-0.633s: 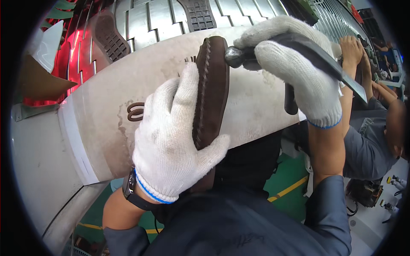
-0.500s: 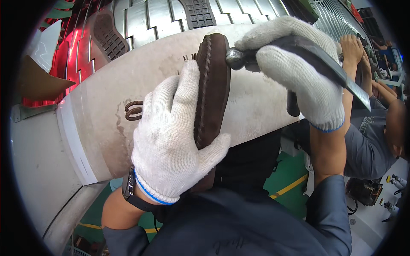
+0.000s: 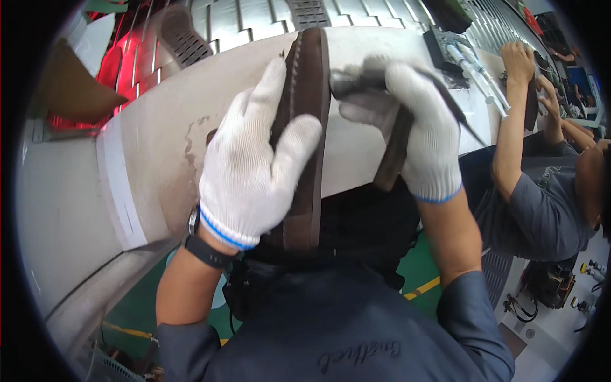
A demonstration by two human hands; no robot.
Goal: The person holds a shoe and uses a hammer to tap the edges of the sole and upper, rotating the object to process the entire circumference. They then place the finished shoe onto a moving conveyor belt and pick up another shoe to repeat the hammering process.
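A dark brown shoe (image 3: 313,70) with a stitched seam lies lengthwise, pointing away from me, across the pale worktop (image 3: 165,140). Its near end comes over the front edge toward my body. My left hand (image 3: 245,162), in a white knit glove, holds it from the left, with fingers along the seam side and the thumb laid across it. In my gloved right hand (image 3: 423,124) is a hammer (image 3: 396,149) with a dark handle. Its rounded metal head is at the shoe's right edge; whether it touches cannot be made out. The glove hides part of the hammer.
Brown shoe soles (image 3: 184,38) lie on a metal slatted conveyor (image 3: 245,28) at the back, lit red on the left. A brown curved piece (image 3: 79,83) juts in at far left. Syringes (image 3: 474,70) lie back right, beside a co-worker's arm (image 3: 512,114).
My right hand has turned and come left and nearer my body with the hammer. My left thumb has moved farther up the shoe. The looped lace beside my left hand is now mostly hidden.
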